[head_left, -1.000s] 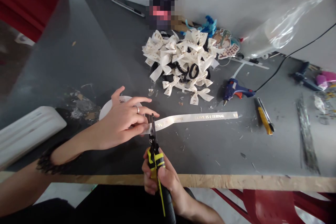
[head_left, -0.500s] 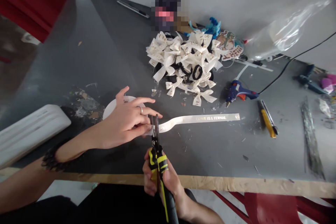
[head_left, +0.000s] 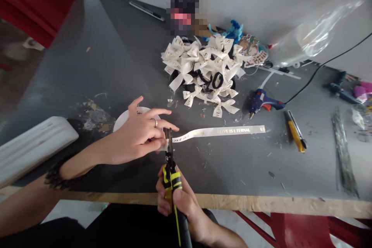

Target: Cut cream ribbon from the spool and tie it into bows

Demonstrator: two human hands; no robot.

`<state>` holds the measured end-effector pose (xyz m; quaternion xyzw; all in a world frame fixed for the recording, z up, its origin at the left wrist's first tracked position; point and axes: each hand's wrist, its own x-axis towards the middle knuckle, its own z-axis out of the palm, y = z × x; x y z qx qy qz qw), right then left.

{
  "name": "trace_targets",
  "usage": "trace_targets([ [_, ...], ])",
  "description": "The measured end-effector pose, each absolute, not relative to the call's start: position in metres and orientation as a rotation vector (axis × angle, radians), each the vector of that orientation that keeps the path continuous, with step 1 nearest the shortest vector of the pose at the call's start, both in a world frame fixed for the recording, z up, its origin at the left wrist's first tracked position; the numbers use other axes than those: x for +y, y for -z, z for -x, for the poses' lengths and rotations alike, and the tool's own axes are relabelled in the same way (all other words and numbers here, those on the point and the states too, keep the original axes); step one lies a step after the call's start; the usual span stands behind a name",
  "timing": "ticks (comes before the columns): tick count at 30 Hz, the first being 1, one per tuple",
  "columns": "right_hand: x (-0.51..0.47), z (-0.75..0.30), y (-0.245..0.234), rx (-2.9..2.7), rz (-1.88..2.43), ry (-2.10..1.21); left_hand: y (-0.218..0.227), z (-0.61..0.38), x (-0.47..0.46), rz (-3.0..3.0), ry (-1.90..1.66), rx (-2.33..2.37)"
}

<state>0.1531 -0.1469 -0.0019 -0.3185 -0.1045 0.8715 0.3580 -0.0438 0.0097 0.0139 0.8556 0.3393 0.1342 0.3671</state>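
Note:
My left hand [head_left: 142, 135] pinches the end of a white ribbon between thumb and fingers, its other fingers stretched out above the table. Gold letters reading "LOVE IS ETERNAL" run along the ribbon [head_left: 232, 130], which lies to the right across the grey tabletop. In my right hand [head_left: 181, 197] is a pair of black-and-yellow scissors [head_left: 172, 174], blades pointing away from me. The blades cross the ribbon right beside my left fingertips and look nearly closed. Partly under my left hand lies a white round disc [head_left: 120, 119] with handwriting on it.
A heap of white ribbon bows [head_left: 203, 60] with black bands sits behind the ribbon. To the right are a blue glue gun [head_left: 263, 102] with its cord and a yellow utility knife [head_left: 296, 133]. A white oblong case [head_left: 37, 147] lies left; another cutter [head_left: 147, 11] lies at the back.
The scissors have shifted slightly left, and their blades have come closer together at the ribbon. The ribbon near the blades has turned, so more lettering shows. My left hand has stayed nearly still.

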Motion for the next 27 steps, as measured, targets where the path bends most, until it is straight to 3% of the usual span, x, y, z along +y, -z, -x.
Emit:
trace_targets([
  [5, -0.149, -0.155, -0.006, -0.355, 1.024, -2.173, -0.016, 0.044, 0.01, -2.193, -0.329, 0.885],
  [15, -0.154, -0.153, 0.015, -0.227, 0.681, -2.252, -0.018, 0.042, 0.01, -2.208, -0.275, 0.883],
  [27, -0.144, -0.153, -0.009, -0.287, 0.998, -2.202, -0.019, 0.044, 0.011, -2.206, -0.302, 0.856],
])
